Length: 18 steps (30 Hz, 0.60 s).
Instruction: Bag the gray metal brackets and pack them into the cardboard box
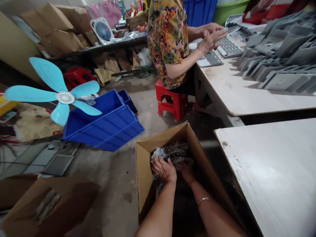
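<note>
Both my arms reach down into a tall open cardboard box point(143, 171). My left hand point(165, 170) lies with its fingers stretched out over clear plastic wrap point(158, 152) and dark pieces at the box's far left. To its right, my right hand point(188, 174) is down in the shadow, at the near edge of a bundle of dark ribbed pieces point(176, 149). The fingers of that hand are mostly hidden, so its grip does not show. What kind of parts these are, I cannot make out.
A white table point(271, 161) stands close on the right. Beyond it, a co-worker in a flowered shirt point(168, 33) sits on a red stool point(170, 102) beside stacked grey parts point(283, 56). Left are a blue crate point(106, 121), a turquoise fan point(65, 97) and another carton point(71, 200).
</note>
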Motion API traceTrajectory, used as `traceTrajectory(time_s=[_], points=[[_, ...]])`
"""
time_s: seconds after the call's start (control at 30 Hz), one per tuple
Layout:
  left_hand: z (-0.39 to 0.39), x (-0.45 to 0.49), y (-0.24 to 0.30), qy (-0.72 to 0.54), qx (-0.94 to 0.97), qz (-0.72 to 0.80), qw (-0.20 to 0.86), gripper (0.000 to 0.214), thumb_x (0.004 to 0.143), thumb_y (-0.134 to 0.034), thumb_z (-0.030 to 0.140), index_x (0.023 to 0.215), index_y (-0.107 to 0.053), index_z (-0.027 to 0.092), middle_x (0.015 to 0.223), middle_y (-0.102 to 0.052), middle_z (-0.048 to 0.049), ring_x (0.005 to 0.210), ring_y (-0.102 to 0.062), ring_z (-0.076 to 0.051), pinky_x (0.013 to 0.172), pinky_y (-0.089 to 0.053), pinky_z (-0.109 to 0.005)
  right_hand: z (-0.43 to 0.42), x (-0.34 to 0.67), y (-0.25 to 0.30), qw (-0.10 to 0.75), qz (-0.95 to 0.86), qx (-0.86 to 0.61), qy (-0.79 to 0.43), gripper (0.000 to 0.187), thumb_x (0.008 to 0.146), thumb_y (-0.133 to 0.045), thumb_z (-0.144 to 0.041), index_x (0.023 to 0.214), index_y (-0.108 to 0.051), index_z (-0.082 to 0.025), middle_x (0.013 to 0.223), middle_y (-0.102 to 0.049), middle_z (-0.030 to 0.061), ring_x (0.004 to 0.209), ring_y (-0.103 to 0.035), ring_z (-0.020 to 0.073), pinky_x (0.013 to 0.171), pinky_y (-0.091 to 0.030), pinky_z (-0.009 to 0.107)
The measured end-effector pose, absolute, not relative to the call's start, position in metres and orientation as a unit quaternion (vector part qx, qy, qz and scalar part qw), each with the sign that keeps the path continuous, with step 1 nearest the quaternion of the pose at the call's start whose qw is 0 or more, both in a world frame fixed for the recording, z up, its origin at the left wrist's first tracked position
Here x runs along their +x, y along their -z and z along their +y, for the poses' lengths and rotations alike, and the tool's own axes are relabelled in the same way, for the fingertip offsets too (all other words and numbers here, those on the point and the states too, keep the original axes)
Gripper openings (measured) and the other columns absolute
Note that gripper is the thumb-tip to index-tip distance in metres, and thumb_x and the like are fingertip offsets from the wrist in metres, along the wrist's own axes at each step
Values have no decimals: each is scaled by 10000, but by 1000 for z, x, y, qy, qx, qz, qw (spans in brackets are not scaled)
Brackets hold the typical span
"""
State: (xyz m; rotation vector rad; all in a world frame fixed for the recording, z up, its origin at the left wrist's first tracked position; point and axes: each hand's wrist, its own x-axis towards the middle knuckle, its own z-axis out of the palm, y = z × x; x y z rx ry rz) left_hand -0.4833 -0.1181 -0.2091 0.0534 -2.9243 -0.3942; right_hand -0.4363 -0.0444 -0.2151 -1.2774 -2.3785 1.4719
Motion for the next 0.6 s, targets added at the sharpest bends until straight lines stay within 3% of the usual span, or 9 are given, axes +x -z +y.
traceTrajectory(time_s=[0.1, 0.2, 0.27, 0.43, 0.6], points=[[-134, -485, 224, 137, 13, -987, 84, 498, 844, -458, 324, 1258, -462, 48, 1381, -371, -228, 1325, -264, -344, 1051, -262, -512, -40, -431, 229, 10, -772, -400, -495, 248, 805, -628, -226, 1041, -606, -153, 1203, -538, 82, 1133, -493, 246, 955, -407, 462], [-139, -485, 233, 134, -12, -989, 64, 537, 846, -456, 355, 1290, -439, 53, 1424, -314, -220, 1328, -267, -332, 1066, -254, -467, -40, -431, 238, 1, -768, -404, -497, 298, 715, -630, -125, 1011, -650, -154, 1247, -516, 88, 1233, -406, 270, 1049, -313, 422], [-139, -486, 235, 121, -13, -992, 43, 578, 848, -450, 377, 1324, -400, 53, 1450, -264, -222, 1347, -221, -338, 1071, -240, -465, -41, -431, 243, -8, -769, -406, -495, 318, 724, -622, -121, 1040, -642, -153, 1278, -497, 89, 1248, -390, 263, 1057, -298, 415], [-133, -492, 229, 93, -9, -995, -35, 618, 843, -452, 391, 1366, -345, 79, 1484, -207, -189, 1381, -92, -338, 1080, -208, -470, -40, -430, 243, -48, -785, -403, -468, 312, 846, -599, -279, 1132, -557, -163, 1301, -469, 81, 1189, -439, 256, 974, -366, 506], [-131, -486, 207, 113, 5, -993, -37, 630, 810, -509, 400, 1348, -372, 103, 1482, -213, -190, 1377, -128, -337, 1083, -193, -490, -36, -430, 219, -95, -814, -402, -409, 327, 872, -564, -335, 1153, -533, -171, 1217, -515, 74, 1063, -527, 228, 880, -457, 445]])
